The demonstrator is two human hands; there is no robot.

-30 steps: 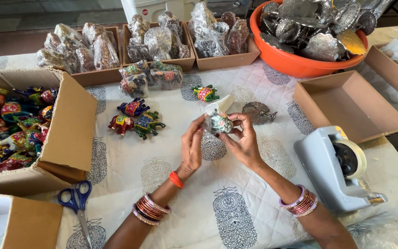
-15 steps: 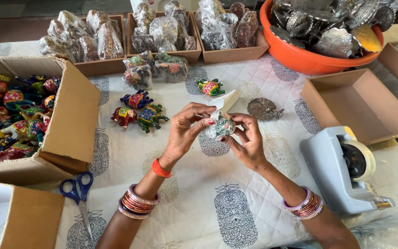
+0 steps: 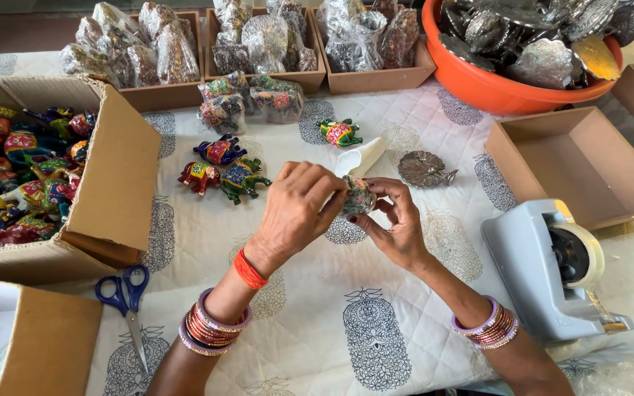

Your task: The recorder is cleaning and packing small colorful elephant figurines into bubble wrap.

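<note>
- Wrapping step in hand, by the look of it: small painted figurine (image 3: 359,196) held above the counter (image 3: 317,293), clear film around it.
- Left hand (image 3: 299,209): fingers curled, pinching film at the figurine's top.
- Right hand (image 3: 398,220): cupped narrow, gripping the figurine from below.
- Next, likely: closing the film; tape dispenser (image 3: 552,271) just right.

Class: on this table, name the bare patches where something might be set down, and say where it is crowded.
Bare cloth lies between the scissors and the tape dispenser; the shallow box is empty. Crowded: the painted elephants, wrapped bundles and hands.
</note>
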